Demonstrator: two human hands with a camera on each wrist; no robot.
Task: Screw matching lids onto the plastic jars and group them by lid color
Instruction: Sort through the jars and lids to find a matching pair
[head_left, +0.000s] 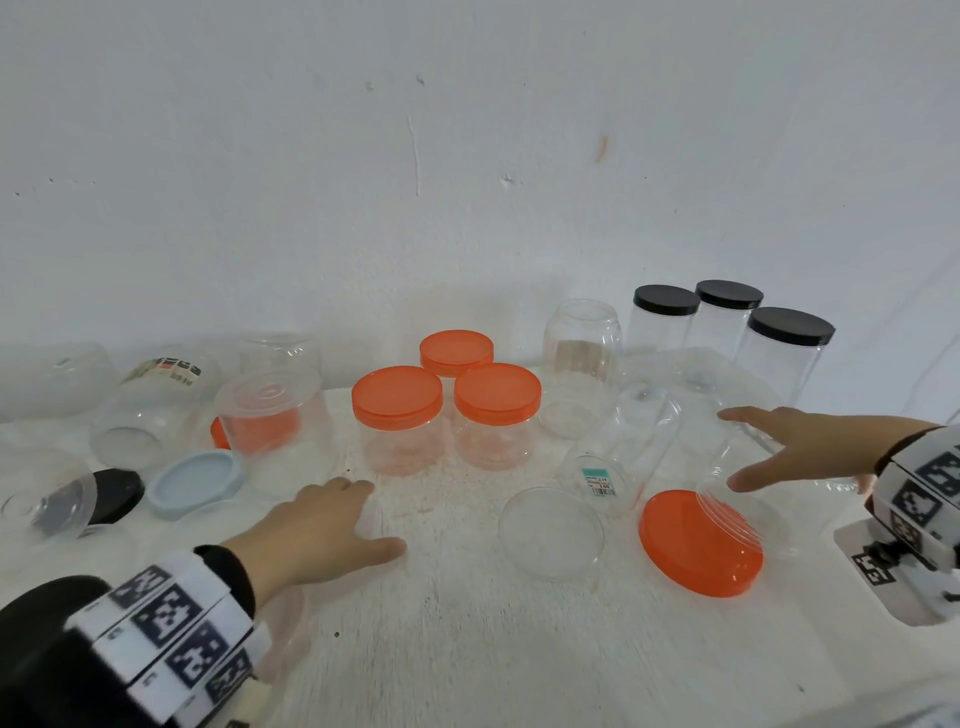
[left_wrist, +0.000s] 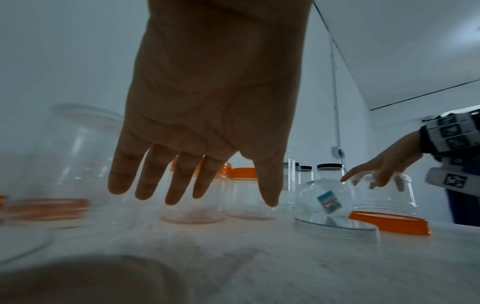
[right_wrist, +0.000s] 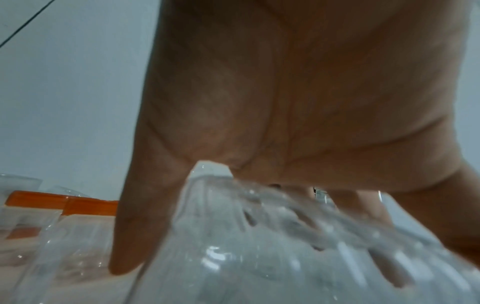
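Observation:
My right hand (head_left: 753, 449) spans the body of a clear jar (head_left: 727, 467) that leans on its orange lid (head_left: 698, 545), lid end down on the white table (head_left: 467, 649). In the right wrist view the thumb (right_wrist: 135, 226) lies on one side of the jar (right_wrist: 259, 257) and the fingers wrap the far side. My left hand (head_left: 363, 514) hovers flat with straight fingers and holds nothing, just in front of three orange-lidded jars (head_left: 397, 400) grouped at the centre. Seen from the left wrist, that hand (left_wrist: 202, 185) hangs above the table.
Three black-lidded jars (head_left: 727, 312) stand at the back right. A clear jar with a price sticker (head_left: 618, 467) lies on its side by a clear lid (head_left: 550, 525). At the left are a pale blue lid (head_left: 195, 480), a black lid (head_left: 111, 493) and several clear jars.

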